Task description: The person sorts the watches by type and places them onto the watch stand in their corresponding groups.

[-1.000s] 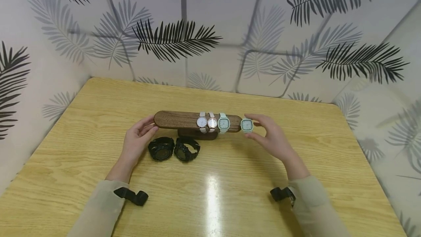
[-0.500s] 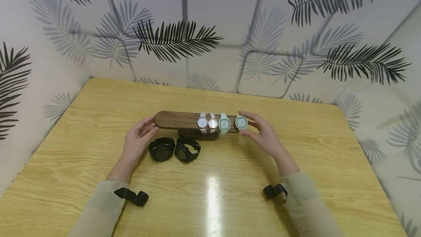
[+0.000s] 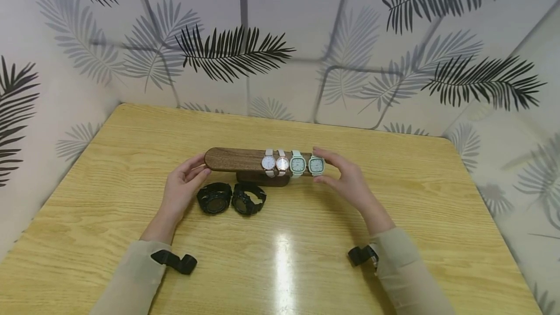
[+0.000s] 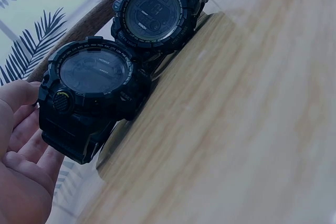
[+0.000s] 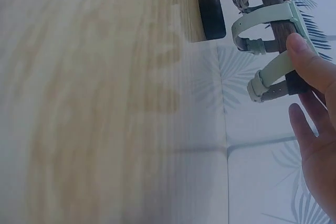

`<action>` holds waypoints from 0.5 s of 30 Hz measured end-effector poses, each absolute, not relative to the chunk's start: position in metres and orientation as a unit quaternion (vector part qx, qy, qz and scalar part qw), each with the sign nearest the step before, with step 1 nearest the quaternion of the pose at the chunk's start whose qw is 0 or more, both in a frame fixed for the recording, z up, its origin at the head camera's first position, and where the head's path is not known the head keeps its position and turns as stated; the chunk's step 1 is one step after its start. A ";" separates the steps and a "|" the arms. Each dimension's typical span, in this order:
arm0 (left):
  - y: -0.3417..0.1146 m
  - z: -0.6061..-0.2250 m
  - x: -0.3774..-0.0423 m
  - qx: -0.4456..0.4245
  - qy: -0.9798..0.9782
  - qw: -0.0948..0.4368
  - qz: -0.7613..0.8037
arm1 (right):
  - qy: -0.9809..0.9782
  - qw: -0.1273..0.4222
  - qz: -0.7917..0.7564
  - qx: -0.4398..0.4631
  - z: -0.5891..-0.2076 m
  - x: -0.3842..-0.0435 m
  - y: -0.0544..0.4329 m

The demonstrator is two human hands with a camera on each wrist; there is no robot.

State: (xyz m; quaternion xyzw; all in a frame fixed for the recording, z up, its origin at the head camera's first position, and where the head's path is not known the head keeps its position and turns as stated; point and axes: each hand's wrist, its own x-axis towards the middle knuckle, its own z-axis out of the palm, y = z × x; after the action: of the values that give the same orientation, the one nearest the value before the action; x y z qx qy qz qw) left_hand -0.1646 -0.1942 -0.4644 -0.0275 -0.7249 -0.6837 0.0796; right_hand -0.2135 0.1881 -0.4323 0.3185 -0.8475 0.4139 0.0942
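Observation:
A wooden watch stand (image 3: 236,159) holds two small round-faced watches with pale straps, a rose-rimmed watch (image 3: 282,164) among them, and a square mint-green watch (image 3: 298,165). At the bar's right end my right hand (image 3: 350,181) pinches a second mint-green watch (image 3: 317,165) between thumb and fingers. Its strap (image 5: 275,72) loops around the bar end in the right wrist view. My left hand (image 3: 181,186) grips the bar's left end with thumb and fingers. Below that end, two black digital watches, one at the left (image 3: 215,198) and one beside it (image 3: 248,199), sit on the table.
The light wood table (image 3: 280,256) runs back to a wall (image 3: 280,86) with a leaf pattern. The stand's dark base (image 3: 262,179) is just behind the black watches. Each sleeve cuff carries a black wrist camera (image 3: 175,260).
My right hand has brought the second mint-green watch leftward onto the bar's right end, up close to the first mint-green watch. The left hand has stayed in place.

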 end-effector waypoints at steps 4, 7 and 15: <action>-0.194 -0.464 -0.165 -0.029 -0.725 0.081 -0.684 | -0.850 0.100 0.397 0.332 -0.431 -0.214 0.186; -0.194 -0.465 -0.164 -0.031 -0.724 0.083 -0.684 | -0.851 0.096 0.396 0.331 -0.432 -0.215 0.186; -0.195 -0.466 -0.165 -0.030 -0.723 0.083 -0.686 | -0.859 0.114 0.367 0.338 -0.434 -0.216 0.181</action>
State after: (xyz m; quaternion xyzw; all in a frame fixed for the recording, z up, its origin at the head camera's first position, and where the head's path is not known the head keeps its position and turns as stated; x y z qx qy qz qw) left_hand -0.1646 -0.1946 -0.4657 -0.0305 -0.7226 -0.6856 0.0833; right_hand -0.2156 0.1807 -0.4336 0.3377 -0.8590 0.3674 0.1144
